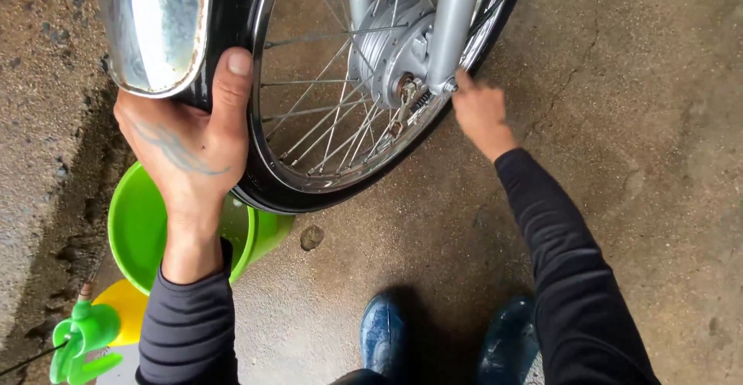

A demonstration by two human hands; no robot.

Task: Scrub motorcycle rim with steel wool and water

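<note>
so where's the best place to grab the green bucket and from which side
Probably the near rim of the green bucket, coming from the left. The tyre and the left hand hang over its far right side, and a green sprayer sits close below. No handle shows, so pinch the open rim.

I see soft, even daylight, fairly bright, with no hard shadows; only a dim patch falls around the boots. Glare whitens the chrome mudguard. The right hand looks slightly motion-blurred, and straight lines bow near the edges.
</note>
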